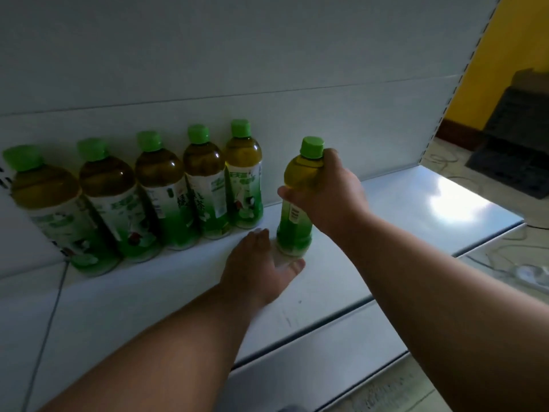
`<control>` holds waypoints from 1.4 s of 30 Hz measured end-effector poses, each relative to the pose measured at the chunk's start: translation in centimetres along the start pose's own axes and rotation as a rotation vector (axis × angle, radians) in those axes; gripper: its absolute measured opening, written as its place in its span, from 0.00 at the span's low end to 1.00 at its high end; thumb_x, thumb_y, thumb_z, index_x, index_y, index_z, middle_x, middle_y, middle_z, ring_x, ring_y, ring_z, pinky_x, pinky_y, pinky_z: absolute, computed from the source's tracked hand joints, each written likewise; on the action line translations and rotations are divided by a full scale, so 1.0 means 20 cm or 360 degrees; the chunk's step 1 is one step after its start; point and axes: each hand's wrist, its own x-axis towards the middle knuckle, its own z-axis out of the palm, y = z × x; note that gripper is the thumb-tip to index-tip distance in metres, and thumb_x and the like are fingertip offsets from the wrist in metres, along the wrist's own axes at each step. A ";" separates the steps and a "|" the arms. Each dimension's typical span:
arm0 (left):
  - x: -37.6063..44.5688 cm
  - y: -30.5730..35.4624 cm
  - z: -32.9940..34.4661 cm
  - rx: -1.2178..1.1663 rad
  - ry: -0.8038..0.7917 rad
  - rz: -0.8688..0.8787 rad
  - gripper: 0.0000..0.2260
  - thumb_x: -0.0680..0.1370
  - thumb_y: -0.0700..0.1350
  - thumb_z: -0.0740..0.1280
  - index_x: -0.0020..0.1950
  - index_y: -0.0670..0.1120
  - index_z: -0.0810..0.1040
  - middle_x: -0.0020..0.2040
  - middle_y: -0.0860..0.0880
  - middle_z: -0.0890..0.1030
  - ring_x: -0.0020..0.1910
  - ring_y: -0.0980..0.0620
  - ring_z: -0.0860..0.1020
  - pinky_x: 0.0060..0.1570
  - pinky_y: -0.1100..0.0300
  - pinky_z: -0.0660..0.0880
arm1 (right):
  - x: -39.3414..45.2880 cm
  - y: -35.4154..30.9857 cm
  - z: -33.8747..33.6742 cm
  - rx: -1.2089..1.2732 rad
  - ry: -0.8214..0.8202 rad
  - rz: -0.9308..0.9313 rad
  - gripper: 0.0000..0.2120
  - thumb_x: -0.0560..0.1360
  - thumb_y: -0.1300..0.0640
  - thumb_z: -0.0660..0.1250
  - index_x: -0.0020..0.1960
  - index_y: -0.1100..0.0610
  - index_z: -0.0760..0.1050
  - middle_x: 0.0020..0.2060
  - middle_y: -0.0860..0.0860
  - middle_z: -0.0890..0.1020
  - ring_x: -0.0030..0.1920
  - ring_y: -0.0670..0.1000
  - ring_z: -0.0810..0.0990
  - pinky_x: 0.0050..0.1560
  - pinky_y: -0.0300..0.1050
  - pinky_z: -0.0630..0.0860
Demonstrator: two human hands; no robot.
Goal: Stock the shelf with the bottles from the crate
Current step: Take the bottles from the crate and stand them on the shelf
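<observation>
Several green-capped tea bottles [166, 191] stand in a row against the back panel of the white shelf [401, 212], on its left half. One more green-capped bottle [295, 230] stands upright a little right of the row, slightly forward. My right hand [329, 194] grips it around the shoulder and upper body from the right. My left hand [255, 269] lies flat on the shelf just in front and left of that bottle's base, fingers spread, thumb near the base, holding nothing. The crate is out of view.
The shelf's right half is bare and catches a bright glare. A perforated upright [463, 81] ends the shelf at the right. Beyond it are a yellow wall, a dark object [517, 144] on the tiled floor, and a white power strip [525, 273].
</observation>
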 end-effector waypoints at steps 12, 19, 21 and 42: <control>0.05 -0.04 0.12 0.0502 -0.0057 0.0114 0.47 0.74 0.73 0.50 0.81 0.43 0.43 0.81 0.43 0.42 0.80 0.47 0.41 0.77 0.49 0.41 | -0.07 0.20 0.15 -0.0072 -0.0069 0.0016 0.29 0.73 0.52 0.75 0.69 0.54 0.67 0.61 0.53 0.74 0.61 0.56 0.75 0.56 0.49 0.74; 0.06 -0.05 0.13 0.0408 -0.0035 0.0097 0.48 0.73 0.73 0.53 0.81 0.43 0.43 0.82 0.43 0.43 0.80 0.47 0.42 0.77 0.52 0.39 | 0.08 0.17 0.19 -0.0216 -0.0120 -0.0035 0.23 0.72 0.55 0.75 0.61 0.56 0.68 0.57 0.54 0.79 0.56 0.58 0.79 0.51 0.51 0.77; 0.05 -0.05 0.13 0.0448 -0.0033 0.0105 0.48 0.73 0.73 0.54 0.81 0.42 0.44 0.82 0.42 0.45 0.80 0.47 0.44 0.77 0.51 0.40 | 0.15 0.15 0.23 -0.0243 -0.0143 -0.0055 0.23 0.73 0.55 0.75 0.62 0.57 0.68 0.58 0.55 0.79 0.57 0.59 0.79 0.49 0.50 0.75; -0.05 -0.02 -0.13 0.0570 -0.0270 0.0276 0.40 0.76 0.69 0.60 0.80 0.48 0.54 0.78 0.45 0.59 0.76 0.43 0.58 0.72 0.48 0.58 | -0.22 0.31 0.05 -0.0542 -0.0177 0.0060 0.36 0.71 0.49 0.76 0.73 0.54 0.62 0.68 0.56 0.68 0.68 0.58 0.69 0.66 0.51 0.70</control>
